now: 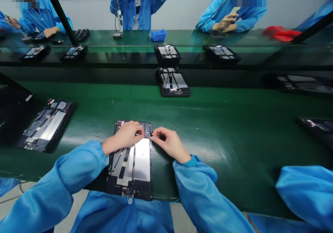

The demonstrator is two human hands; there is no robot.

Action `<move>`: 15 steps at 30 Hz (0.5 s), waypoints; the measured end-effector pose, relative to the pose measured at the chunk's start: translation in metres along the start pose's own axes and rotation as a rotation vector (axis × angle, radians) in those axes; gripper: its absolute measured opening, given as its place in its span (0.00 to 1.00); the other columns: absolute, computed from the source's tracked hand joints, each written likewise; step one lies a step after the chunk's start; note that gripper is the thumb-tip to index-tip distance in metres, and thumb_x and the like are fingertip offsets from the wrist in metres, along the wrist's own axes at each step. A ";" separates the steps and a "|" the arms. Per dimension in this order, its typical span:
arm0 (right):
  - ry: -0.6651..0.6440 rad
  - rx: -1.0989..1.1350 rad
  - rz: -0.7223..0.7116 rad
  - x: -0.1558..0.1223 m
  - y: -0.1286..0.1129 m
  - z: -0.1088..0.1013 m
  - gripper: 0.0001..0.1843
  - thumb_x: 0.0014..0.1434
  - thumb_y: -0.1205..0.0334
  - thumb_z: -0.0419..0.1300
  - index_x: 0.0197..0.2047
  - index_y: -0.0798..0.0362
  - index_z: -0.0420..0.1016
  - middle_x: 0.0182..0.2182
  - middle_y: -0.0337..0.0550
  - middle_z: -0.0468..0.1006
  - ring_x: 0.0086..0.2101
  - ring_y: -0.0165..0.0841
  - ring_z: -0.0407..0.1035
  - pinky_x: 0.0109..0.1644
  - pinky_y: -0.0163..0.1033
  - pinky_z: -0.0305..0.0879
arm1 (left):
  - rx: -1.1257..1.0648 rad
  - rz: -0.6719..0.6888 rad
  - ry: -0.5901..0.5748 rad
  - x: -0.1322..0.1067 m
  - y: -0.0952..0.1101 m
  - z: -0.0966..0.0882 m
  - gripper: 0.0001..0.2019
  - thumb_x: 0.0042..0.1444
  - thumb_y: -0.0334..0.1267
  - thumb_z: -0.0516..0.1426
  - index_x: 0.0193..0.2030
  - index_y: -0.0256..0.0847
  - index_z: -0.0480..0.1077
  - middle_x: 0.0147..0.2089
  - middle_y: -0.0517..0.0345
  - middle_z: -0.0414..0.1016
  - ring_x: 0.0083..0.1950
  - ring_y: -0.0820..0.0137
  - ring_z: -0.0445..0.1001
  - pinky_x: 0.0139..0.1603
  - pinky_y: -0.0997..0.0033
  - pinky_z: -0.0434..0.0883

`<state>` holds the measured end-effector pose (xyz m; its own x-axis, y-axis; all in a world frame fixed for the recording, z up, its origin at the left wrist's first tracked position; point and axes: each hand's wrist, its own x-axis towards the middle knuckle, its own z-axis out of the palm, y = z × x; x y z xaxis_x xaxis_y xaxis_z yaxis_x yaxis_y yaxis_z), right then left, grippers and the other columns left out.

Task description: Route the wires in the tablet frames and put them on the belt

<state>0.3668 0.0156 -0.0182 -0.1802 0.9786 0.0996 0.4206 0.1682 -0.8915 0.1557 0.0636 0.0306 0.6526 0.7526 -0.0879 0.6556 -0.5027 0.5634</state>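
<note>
In front of me lies an opened tablet [142, 160], its silvery battery and dark ribbon cables exposed, near the table's front edge. My left hand [127, 134] rests over the upper part of the tablet with fingers curled down onto its boards; what the fingertips hold, if anything, is hidden. My right hand [169, 142] is at the tablet's upper right edge, thumb and forefinger pinched together there. Whatever sits in that pinch is too small to make out.
More opened tablets lie about: one on the left [53, 125], one at the back middle [173, 82], several along the raised shelf. A blue bin [158, 35] stands on the far side, where co-workers in blue coats sit. A blue sleeve [307, 188] reaches in at right.
</note>
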 end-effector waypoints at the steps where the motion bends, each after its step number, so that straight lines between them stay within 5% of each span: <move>1: 0.000 -0.001 0.002 0.000 0.000 0.000 0.05 0.56 0.60 0.65 0.34 0.52 0.75 0.29 0.38 0.78 0.31 0.33 0.72 0.39 0.38 0.67 | -0.010 0.002 -0.012 0.002 0.000 -0.001 0.06 0.57 0.33 0.57 0.34 0.40 0.76 0.37 0.57 0.77 0.42 0.67 0.73 0.46 0.69 0.67; 15: -0.004 0.038 0.037 0.002 0.006 -0.002 0.09 0.54 0.56 0.66 0.33 0.52 0.75 0.28 0.39 0.77 0.29 0.33 0.70 0.37 0.39 0.66 | 0.085 -0.062 -0.033 0.008 0.001 0.001 0.08 0.56 0.34 0.55 0.33 0.41 0.77 0.36 0.56 0.77 0.39 0.66 0.75 0.43 0.69 0.69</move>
<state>0.3707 0.0185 -0.0228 -0.1689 0.9835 0.0645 0.3931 0.1272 -0.9107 0.1620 0.0685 0.0292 0.6211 0.7695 -0.1485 0.7242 -0.4911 0.4841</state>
